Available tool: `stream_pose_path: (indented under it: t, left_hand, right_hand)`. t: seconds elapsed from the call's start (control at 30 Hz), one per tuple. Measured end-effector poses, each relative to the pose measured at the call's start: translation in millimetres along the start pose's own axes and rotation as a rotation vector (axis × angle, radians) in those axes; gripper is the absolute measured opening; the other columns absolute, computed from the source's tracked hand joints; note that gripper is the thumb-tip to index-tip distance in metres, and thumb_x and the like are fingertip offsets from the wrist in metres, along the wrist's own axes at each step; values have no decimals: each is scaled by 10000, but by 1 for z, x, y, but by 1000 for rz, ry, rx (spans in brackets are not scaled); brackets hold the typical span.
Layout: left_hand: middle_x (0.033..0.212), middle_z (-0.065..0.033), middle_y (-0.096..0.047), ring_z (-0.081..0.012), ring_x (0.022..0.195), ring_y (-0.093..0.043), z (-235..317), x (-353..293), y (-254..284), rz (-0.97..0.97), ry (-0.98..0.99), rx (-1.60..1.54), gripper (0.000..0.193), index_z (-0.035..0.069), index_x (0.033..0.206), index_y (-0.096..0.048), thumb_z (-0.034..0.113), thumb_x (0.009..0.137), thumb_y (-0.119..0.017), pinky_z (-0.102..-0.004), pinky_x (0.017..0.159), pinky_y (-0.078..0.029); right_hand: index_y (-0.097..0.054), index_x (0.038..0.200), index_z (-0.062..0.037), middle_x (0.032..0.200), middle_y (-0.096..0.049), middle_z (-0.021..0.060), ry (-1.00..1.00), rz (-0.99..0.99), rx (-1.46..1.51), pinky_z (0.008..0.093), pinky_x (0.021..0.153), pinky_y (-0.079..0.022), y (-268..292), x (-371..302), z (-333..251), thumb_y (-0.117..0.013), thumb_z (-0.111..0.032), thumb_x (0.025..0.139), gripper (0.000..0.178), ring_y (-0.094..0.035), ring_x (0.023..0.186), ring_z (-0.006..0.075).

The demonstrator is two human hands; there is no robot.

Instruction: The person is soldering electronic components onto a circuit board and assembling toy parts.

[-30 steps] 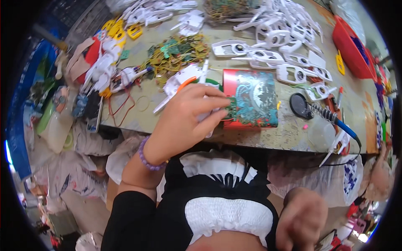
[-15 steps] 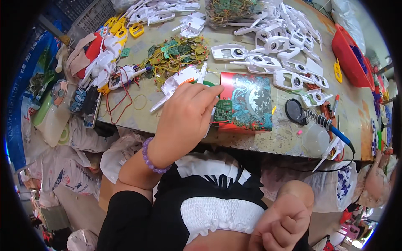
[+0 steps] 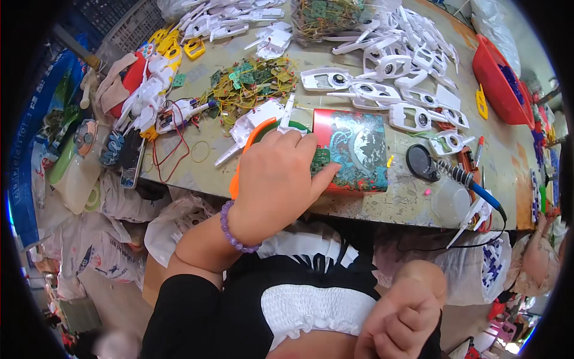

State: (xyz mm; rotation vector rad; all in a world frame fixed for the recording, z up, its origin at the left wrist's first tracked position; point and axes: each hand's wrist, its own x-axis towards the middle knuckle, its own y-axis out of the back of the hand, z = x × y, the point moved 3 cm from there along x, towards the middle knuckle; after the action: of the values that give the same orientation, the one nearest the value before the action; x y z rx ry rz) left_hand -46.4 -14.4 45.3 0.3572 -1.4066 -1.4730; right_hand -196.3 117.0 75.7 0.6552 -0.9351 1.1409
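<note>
My left hand (image 3: 278, 170), with a purple bead bracelet, reaches over the near part of the table. Its fingers bend down and its thumb is out to the right. Between index finger and thumb a green circuit board (image 3: 321, 159) shows at the left side of a red box (image 3: 353, 134) with a worn, patterned top. My fingertips are hidden. A narrow white plastic casing (image 3: 289, 110) sticks out past the knuckles, beside an orange and green ring (image 3: 238, 176) partly under the hand. My right hand (image 3: 403, 320) lies curled near my lap, with nothing seen in it.
Tangled circuit boards with yellow wires (image 3: 251, 81) lie beyond my left hand. White casings (image 3: 382, 93) heap at the far right. A soldering iron (image 3: 457, 170) with a blue handle, a black round dish (image 3: 422, 160) and a red basin (image 3: 499, 78) are on the right.
My left hand has turned and shifted slightly right, and its thumb now stretches over the box top. More of the orange ring shows. The right hand stays about where it was.
</note>
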Motion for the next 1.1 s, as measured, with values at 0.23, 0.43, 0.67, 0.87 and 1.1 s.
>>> stream_pose_path:
  t: [0.23, 0.43, 0.67, 0.87, 1.1]
  left_hand:
    - [875, -118, -648, -223, 770, -638, -18, -1, 7, -31, 56, -377, 297, 40, 988, -653, 185, 731, -691, -321, 664, -499]
    - [1126, -84, -598, -159, 1051, -568, -49, -15, 21, -48, 180, -1144, 410, -1, 1147, -574, -14, 744, -647, -307, 937, -438]
    - [1196, -97, -555, -175, 1135, -524, -63, -20, 15, -39, 143, -1371, 456, -24, 1203, -531, -91, 756, -589, -322, 993, -400]
    - [1221, -111, -535, -191, 1140, -522, -64, -23, 14, -88, 74, -1314, 459, -13, 1206, -541, -80, 754, -587, -328, 992, -402]
    - [1144, -105, -583, -177, 1070, -554, -63, -24, 10, -96, 174, -1304, 425, -25, 1178, -547, -77, 761, -608, -300, 935, -428]
  right_hand:
    - [-452, 562, -106, 491, -403, 15, -510, -406, 208, 283, 406, -281, 9, -31, 17, -688, -113, 739, 295, -400, 404, 157]
    - [-501, 1064, -36, 965, -548, 65, -1742, -75, 303, 208, 538, -412, -8, -81, 59, -667, 48, 770, 348, -515, 667, 87]
    - [-464, 1262, -12, 1170, -531, 106, -2095, -77, 776, 203, 630, -489, -51, -85, 82, -692, -1, 792, 522, -592, 819, 91]
    - [-562, 1180, -22, 822, -609, 33, -2103, 50, 788, 198, 511, -438, -70, -82, 91, -673, -89, 831, 372, -554, 629, 74]
    - [-656, 1020, 4, 702, -602, -3, -2066, -123, 684, 176, 483, -381, -74, -82, 98, -634, -133, 885, 194, -505, 566, 27]
